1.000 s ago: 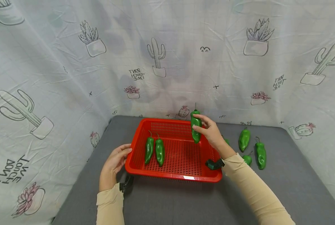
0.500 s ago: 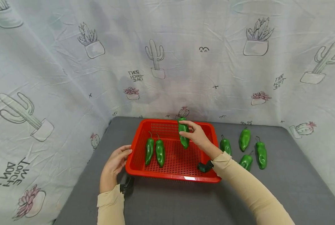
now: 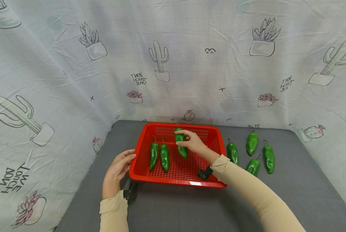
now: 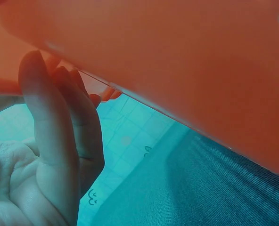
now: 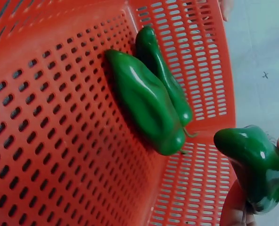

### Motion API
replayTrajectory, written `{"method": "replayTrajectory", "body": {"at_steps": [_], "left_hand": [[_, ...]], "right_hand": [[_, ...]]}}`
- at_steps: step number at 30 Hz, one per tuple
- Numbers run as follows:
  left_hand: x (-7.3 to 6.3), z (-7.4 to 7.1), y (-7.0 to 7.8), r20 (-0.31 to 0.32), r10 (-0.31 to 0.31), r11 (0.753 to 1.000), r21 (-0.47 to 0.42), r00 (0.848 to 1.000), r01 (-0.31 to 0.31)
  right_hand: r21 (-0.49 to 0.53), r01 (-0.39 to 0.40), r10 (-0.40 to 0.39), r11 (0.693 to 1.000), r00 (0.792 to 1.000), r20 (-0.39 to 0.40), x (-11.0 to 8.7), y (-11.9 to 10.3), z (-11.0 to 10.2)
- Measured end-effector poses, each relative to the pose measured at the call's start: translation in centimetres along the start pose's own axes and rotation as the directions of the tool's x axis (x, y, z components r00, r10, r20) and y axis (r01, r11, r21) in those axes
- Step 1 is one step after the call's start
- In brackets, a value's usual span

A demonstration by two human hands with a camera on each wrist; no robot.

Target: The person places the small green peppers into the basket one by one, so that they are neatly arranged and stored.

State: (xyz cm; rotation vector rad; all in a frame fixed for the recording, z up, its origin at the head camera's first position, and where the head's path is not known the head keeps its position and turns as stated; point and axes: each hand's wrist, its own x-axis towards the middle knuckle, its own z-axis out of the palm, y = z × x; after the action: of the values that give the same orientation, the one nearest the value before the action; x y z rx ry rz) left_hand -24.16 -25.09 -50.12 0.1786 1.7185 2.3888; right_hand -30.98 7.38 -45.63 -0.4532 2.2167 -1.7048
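Observation:
My right hand (image 3: 193,144) pinches a green pepper (image 3: 183,152) between thumb and fingers, stem end up, over the middle of a red plastic basket (image 3: 167,181). In the right wrist view the held pepper (image 5: 252,165) appears at the right, apart from two others. Those two green peppers (image 3: 153,156) (image 3: 165,158) lie side by side on the basket's perforated floor, towards its left. My left hand (image 3: 118,168) grips the basket's left rim. In the left wrist view, its fingers (image 4: 52,122) reach up under the orange-looking rim (image 4: 177,75).
Several green peppers (image 3: 269,159) lie on the grey tabletop (image 3: 173,209) right of the basket, one (image 3: 232,153) close to its right wall. A white cloth (image 3: 190,83) printed with cacti hangs behind and along the sides.
My right hand has carried the pepper leftwards and slightly down, from the basket's right side to its middle. The left hand stays on the rim.

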Motion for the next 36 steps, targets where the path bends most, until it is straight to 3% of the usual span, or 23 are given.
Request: {"method": "replayTrajectory", "body": {"at_steps": [9,18,26,36], "left_hand": [[-0.1,0.2,0.2,-0.024,-0.014,1.000,-0.008,1.000,0.014],[-0.2,0.1,0.3,-0.030,-0.023,1.000,-0.006,0.999,0.023],[-0.2,0.0,0.2,-0.013,-0.025,1.000,-0.016,1.000,0.025],[0.0,0.2,0.1,-0.007,-0.016,1.000,-0.018,1.000,0.016]], "right_hand": [[-0.057,-0.035,0.034,0.998,0.999,-0.016,1.1,0.9,1.5],[-0.202,0.001,-0.002,0.979,1.000,-0.003,1.4,1.5,2.4],[-0.262,0.026,-0.019,0.965,0.999,0.030,1.5,2.1,2.8],[-0.418,0.123,-0.092,0.900,0.991,0.092,1.6,2.3,3.3]]}}
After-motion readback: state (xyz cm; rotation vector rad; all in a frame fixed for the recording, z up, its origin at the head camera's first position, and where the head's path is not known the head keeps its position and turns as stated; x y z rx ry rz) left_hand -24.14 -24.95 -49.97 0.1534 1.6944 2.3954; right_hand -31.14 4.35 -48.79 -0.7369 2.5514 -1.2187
